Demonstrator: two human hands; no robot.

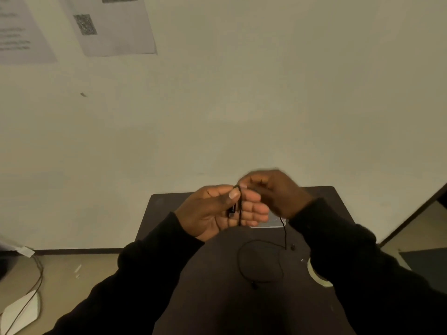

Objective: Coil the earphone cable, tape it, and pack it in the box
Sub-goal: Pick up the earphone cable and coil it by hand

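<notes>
A thin black earphone cable (260, 262) hangs from my hands and loops loosely on the dark table (217, 298). My left hand (217, 211) is raised palm up, with turns of the cable and its small black plug wound over the fingers and the thumb pressing on top. Just to its right, my right hand (275, 192) pinches the cable at the left fingertips; it looks blurred. A pale flat box (273, 223) lies on the table, mostly hidden behind my hands. A roll of tape (319, 276) peeks out beside my right sleeve.
The table stands against a plain wall with two printed sheets (113, 25) at the upper left. On the floor at the left lie a grey cord (36, 281) and a white object (21, 310). A dark doorway edge runs at the right.
</notes>
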